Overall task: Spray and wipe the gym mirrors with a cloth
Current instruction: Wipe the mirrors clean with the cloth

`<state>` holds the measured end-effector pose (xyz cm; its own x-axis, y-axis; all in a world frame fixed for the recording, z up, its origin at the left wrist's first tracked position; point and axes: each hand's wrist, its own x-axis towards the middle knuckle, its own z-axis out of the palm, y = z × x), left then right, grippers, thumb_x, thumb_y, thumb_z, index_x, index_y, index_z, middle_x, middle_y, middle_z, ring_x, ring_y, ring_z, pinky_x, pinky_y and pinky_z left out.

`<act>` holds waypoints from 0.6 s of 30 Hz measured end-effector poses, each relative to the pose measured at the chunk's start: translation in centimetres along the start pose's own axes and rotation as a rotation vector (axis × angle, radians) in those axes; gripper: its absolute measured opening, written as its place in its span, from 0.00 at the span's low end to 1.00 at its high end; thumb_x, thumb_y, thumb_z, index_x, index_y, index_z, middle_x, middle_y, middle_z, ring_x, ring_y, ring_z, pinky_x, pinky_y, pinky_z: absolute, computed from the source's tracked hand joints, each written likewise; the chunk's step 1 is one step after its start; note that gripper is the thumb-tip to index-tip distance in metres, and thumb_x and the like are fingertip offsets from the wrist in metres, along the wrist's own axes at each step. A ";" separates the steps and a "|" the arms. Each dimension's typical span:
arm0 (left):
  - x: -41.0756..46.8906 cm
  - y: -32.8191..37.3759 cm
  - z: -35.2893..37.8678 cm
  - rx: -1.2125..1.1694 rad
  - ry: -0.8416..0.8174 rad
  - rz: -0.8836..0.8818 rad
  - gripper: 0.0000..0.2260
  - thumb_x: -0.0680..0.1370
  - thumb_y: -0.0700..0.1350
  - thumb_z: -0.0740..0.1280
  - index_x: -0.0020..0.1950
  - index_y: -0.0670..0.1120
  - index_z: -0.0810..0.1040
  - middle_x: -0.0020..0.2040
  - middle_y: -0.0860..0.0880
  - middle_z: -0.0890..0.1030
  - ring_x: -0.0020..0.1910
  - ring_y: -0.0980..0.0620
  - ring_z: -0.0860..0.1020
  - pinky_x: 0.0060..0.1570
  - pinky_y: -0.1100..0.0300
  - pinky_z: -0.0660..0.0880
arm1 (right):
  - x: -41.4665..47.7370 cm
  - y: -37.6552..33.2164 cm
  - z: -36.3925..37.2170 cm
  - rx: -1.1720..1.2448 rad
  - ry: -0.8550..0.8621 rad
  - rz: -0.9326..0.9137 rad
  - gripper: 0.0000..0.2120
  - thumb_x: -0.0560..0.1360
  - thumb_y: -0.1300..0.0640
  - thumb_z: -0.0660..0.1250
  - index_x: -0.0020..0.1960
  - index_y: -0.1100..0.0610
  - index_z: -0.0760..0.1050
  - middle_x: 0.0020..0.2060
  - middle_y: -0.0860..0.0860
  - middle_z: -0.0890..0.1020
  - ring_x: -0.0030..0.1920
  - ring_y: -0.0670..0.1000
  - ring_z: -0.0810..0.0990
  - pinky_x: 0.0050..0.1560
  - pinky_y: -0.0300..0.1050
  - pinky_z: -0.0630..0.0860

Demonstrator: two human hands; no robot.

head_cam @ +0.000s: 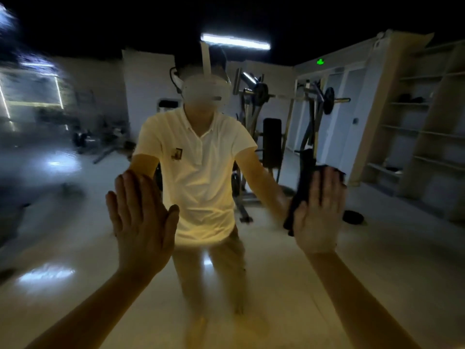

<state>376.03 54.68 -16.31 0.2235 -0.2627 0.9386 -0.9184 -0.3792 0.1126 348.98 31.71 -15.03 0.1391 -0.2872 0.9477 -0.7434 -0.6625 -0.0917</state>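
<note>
L hand (141, 217) flat on mirror (377, 248), fingers straight, R hand (319, 212) flat too, pressing dark cloth (305, 172) on it

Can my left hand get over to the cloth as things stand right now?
Probably yes. The left hand lies open and flat on the mirror, holding nothing, and nothing shows between it and the dark cloth pressed under the right hand.

Mirror (63, 222): is facing the person at 12 o'clock.
Left hand (141, 217): is resting flat on the mirror at 9 o'clock.
Cloth (300, 187): is lying between right hand (319, 215) and mirror at 3 o'clock.
Shelves (415, 122): are showing reflected at 2 o'clock.
</note>
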 end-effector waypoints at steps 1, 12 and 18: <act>0.0 0.0 0.4 0.022 0.005 -0.006 0.41 0.80 0.57 0.60 0.84 0.34 0.52 0.83 0.30 0.52 0.83 0.30 0.51 0.78 0.28 0.53 | -0.6 1.0 0.1 0.028 0.031 0.169 0.29 0.84 0.52 0.49 0.83 0.62 0.55 0.81 0.64 0.57 0.82 0.63 0.54 0.81 0.62 0.51; -0.2 -0.7 0.2 -0.019 -0.033 0.053 0.37 0.82 0.55 0.60 0.82 0.32 0.54 0.82 0.29 0.52 0.83 0.29 0.50 0.80 0.31 0.49 | -4.5 -13.5 3.0 0.231 0.071 0.224 0.30 0.83 0.51 0.49 0.82 0.62 0.54 0.81 0.63 0.57 0.82 0.62 0.52 0.81 0.63 0.48; -2.5 -2.2 -3.8 -0.150 -0.100 0.130 0.26 0.85 0.43 0.56 0.81 0.33 0.60 0.83 0.34 0.56 0.84 0.35 0.54 0.80 0.32 0.53 | -7.6 -22.7 3.5 0.261 -0.089 -0.349 0.35 0.79 0.53 0.66 0.82 0.56 0.59 0.83 0.55 0.57 0.83 0.57 0.52 0.81 0.60 0.48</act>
<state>376.25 59.57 -17.65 0.1249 -0.3905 0.9121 -0.9782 -0.2024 0.0473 367.11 46.47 -21.23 0.4169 -0.0658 0.9066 -0.4530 -0.8797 0.1445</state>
